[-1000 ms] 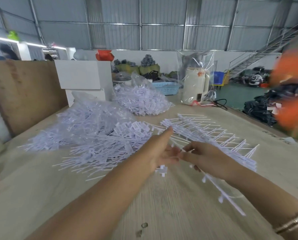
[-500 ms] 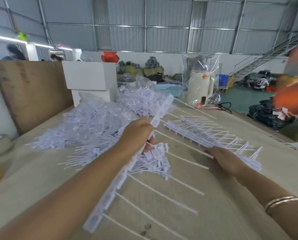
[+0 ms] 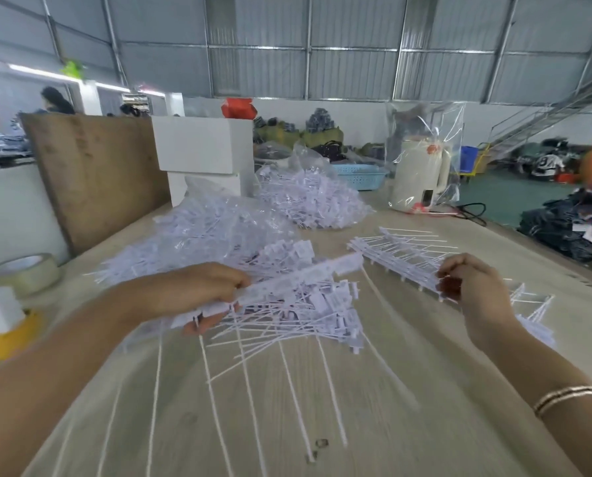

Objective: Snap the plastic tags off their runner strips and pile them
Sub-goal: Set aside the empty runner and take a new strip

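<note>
Left hand (image 3: 198, 290) had a full runner strip (image 3: 298, 280) in its grip, fingers curled round the near end, strip held low over the loose tag pile (image 3: 287, 304) with the tag tails hanging down toward the camera. Half a second before, that same strip stood raised and steeply tilted above the pile; a second before, neither hand held one and both were pinching something small together. So a fresh strip had been lifted and then swung down flat over the pile, which I'd judge meant the next round of snapping was about to start, not that one had finished. Right hand (image 3: 466, 280) sat well right of the pile, fingers curled and pinching into the stack of unprocessed strips (image 3: 401, 259); earlier it lay flatter on that stack. Whether it was steadying the stack or lifting another strip, couldn't tell. Tags on the held strip looked all attached, though motion blur made that unclear. Behind the pile lay clear bags of tags (image 3: 219, 228), a white box (image 3: 201, 146) behind those, and a cream kettle (image 3: 418, 177) in plastic wrap further right. Tape roll (image 3: 26, 273) sat far left of the pile at the edge of the bench (image 3: 356, 407). Judgement: task mid-run, with plenty of strips left to do. Risk: tails tangling with the pile below while snapping.
</note>
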